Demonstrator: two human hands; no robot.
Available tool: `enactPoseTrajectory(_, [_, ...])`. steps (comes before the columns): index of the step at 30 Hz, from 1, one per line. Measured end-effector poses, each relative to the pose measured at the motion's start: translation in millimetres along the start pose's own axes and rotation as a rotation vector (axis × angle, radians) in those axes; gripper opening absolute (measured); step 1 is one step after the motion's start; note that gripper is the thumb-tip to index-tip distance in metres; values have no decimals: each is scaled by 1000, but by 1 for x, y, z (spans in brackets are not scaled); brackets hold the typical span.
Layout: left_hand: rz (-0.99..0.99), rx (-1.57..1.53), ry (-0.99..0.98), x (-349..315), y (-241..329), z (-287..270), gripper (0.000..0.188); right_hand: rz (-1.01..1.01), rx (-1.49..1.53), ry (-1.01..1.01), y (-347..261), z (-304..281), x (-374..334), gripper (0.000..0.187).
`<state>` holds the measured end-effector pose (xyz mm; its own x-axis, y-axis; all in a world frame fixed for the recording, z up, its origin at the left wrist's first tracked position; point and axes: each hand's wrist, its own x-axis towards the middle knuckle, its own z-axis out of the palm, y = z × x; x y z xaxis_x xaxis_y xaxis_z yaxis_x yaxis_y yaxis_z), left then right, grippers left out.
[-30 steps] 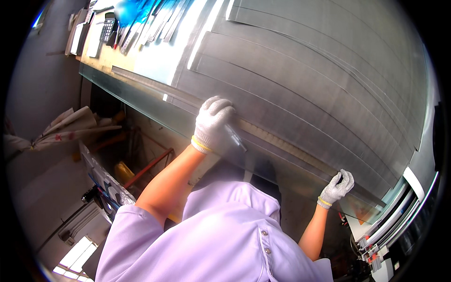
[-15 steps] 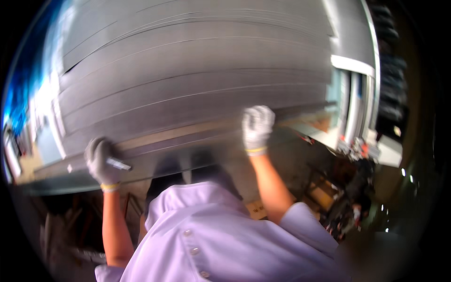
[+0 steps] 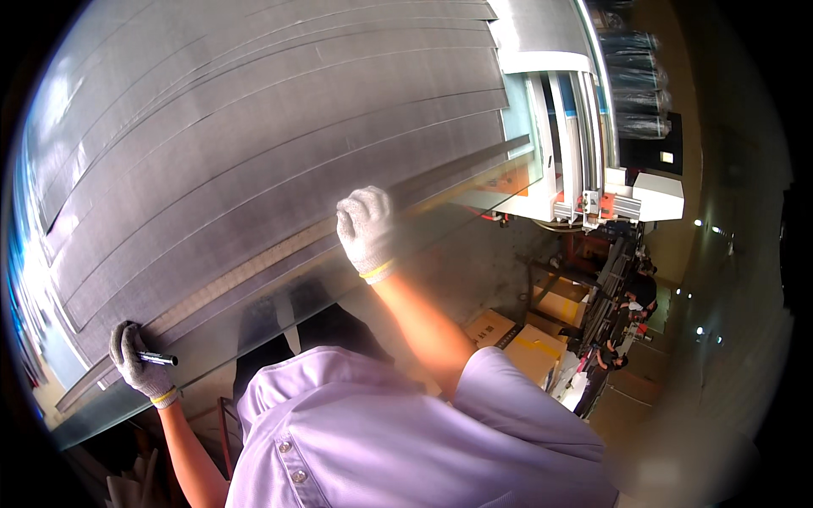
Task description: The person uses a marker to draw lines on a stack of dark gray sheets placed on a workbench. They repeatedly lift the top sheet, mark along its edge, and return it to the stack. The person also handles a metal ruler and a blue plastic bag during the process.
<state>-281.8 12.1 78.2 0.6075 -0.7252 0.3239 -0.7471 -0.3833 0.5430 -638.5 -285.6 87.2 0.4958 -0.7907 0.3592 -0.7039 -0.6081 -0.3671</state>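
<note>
My left hand point(image 3: 135, 362), in a grey-white knit glove with a yellow cuff, is closed around a black marker pen point(image 3: 159, 359). It is near the left end of a long, narrow brownish strip point(image 3: 254, 269), at the front edge of the table. Wearing a matching glove, my right hand point(image 3: 366, 227) is curled over the same strip farther right; its palm side is hidden, so I cannot tell what it grips. Beyond both hands lie overlapping dark grey sheets point(image 3: 279, 144). A transparent, glass-like edge point(image 3: 279, 326) runs along the near side.
To the right is a white machine frame point(image 3: 550, 127) with metal rails and a white end housing point(image 3: 658, 197). Cardboard boxes point(image 3: 533, 351) stand on the floor at the right. Plastic-wrapped bundles point(image 3: 637, 85) are stacked behind the machine. People point(image 3: 639, 288) are visible farther off.
The view has swung, so the machine and sheets appear farther left and tilted. Both hands appear farther left in the picture. The marker stays in my left hand.
</note>
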Motion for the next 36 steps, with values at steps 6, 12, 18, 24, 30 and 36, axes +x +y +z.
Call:
enactPoseTrajectory(6, [-8, -8, 2, 0, 2, 0, 17, -19, 15, 1, 3, 2, -1, 19])
enactPoseTrajectory(12, [-3, -17, 3, 0, 1, 2, 16, -20, 17, -1, 2, -1, 0, 19])
enactPoseTrajectory(18, [10, -3, 8, 5, 8, 2, 16, -41, 21, 8, 4, -4, 6, 18])
enactPoseTrajectory(24, [14, 37, 27, 17, 28, 0, 25, -43, -44, -18, -6, -7, 10, 16])
enactPoseTrajectory(30, [76, 117, 5, 36, 35, -18, 25, -9, -63, -48, -13, -8, -1, 14])
enactPoseTrajectory(36, [-6, 49, 28, 26, 28, -21, 21, -116, 0, -7, 0, 3, -6, 10])
